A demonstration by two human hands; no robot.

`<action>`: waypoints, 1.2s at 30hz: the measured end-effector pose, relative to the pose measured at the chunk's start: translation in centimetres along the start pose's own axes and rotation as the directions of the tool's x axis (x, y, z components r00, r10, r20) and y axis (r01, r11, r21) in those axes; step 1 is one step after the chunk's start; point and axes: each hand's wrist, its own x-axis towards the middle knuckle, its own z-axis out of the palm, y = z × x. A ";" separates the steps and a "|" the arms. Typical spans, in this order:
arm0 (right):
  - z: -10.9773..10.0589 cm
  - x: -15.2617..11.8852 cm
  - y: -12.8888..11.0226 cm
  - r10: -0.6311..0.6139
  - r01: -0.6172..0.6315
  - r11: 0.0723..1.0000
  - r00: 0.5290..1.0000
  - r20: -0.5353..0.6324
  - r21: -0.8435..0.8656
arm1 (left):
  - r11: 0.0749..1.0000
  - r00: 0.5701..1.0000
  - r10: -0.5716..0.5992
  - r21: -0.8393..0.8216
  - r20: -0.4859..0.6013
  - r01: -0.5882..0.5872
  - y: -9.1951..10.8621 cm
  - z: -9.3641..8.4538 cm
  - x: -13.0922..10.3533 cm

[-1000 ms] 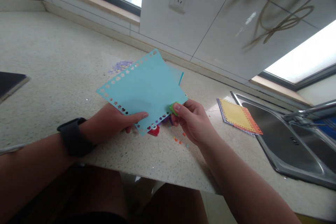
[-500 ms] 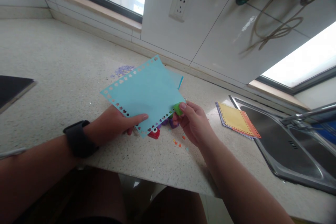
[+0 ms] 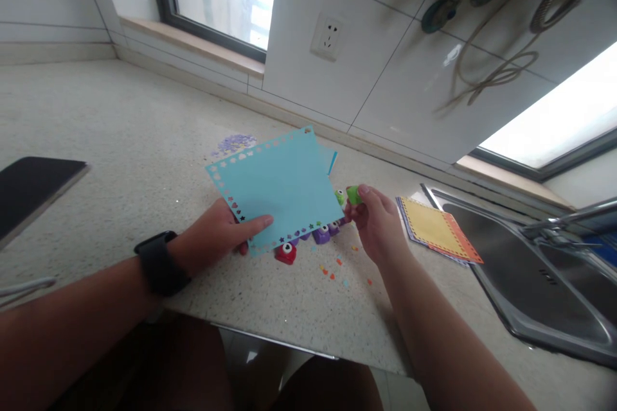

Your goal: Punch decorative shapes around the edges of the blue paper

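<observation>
My left hand [image 3: 229,226] grips a light blue sheet of paper [image 3: 284,189], thumb on top and fingers underneath. Small shapes such as stars and hearts are cut out along three of the sheet's edges. To the right of the sheet, my right hand [image 3: 376,218] pinches a small green craft punch [image 3: 354,194], apart from the paper. Partly covered by the sheet, a red craft punch [image 3: 286,253], purple punches [image 3: 322,234] and another green punch [image 3: 340,196] rest on the counter.
Yellow and orange punched sheets [image 3: 431,221] lie stacked beside the steel sink [image 3: 530,263] on the right. Purple paper bits [image 3: 235,143] are heaped behind the blue sheet. Orange and blue bits [image 3: 332,275] dot the speckled counter [image 3: 120,115]. A flat dark object [image 3: 41,186] lies at left.
My right hand has drawn the green punch away from the sheet's edge, to the right. My left hand and the sheet appear slightly further right and lower as the view shifts.
</observation>
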 end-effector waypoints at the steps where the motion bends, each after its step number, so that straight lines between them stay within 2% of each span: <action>1: -0.4 0.3 0.2 -0.023 0.021 0.998 0.999 -0.022 -0.066 | 1.000 1.000 0.004 -0.016 0.009 -0.004 -0.1 0.0 0.0; 3: -1.2 0.9 0.6 -0.067 0.052 0.969 0.996 -0.055 -0.242 | 0.998 0.999 0.023 -0.051 0.028 -0.022 -0.3 -0.1 0.1; 6: -2.2 1.6 1.0 -0.175 0.126 0.826 0.984 -0.038 -0.549 | 0.990 0.997 0.064 -0.129 0.048 -0.057 -0.6 -0.1 0.3; 8: -2.6 1.9 1.1 -0.195 0.142 0.725 0.981 -0.002 -0.674 | 0.984 0.995 0.078 -0.166 0.054 -0.068 -0.7 -0.1 0.3; 10: -3.0 2.2 1.3 -0.182 0.132 0.663 0.983 0.012 -0.737 | 0.981 0.995 0.077 -0.185 0.063 -0.064 -0.8 -0.1 0.4; 14: -3.9 3.0 1.8 -0.082 0.054 0.567 0.997 0.009 -0.822 | 0.982 0.993 0.060 -0.187 0.104 -0.040 -1.0 -0.2 0.5; 17: -4.3 3.3 2.2 -0.029 0.029 0.539 0.999 0.016 -0.842 | 0.984 0.992 0.058 -0.176 0.114 -0.037 -1.3 -0.4 0.6; 28: -4.3 3.2 2.2 0.027 0.037 0.466 0.998 0.056 -0.884 | 0.980 0.988 0.051 -0.196 0.143 -0.022 -1.1 -0.3 0.5; 36: -4.5 3.3 2.4 0.023 0.051 0.458 0.997 0.068 -0.887 | 0.979 0.981 0.070 -0.199 0.183 -0.032 -1.1 -0.5 0.6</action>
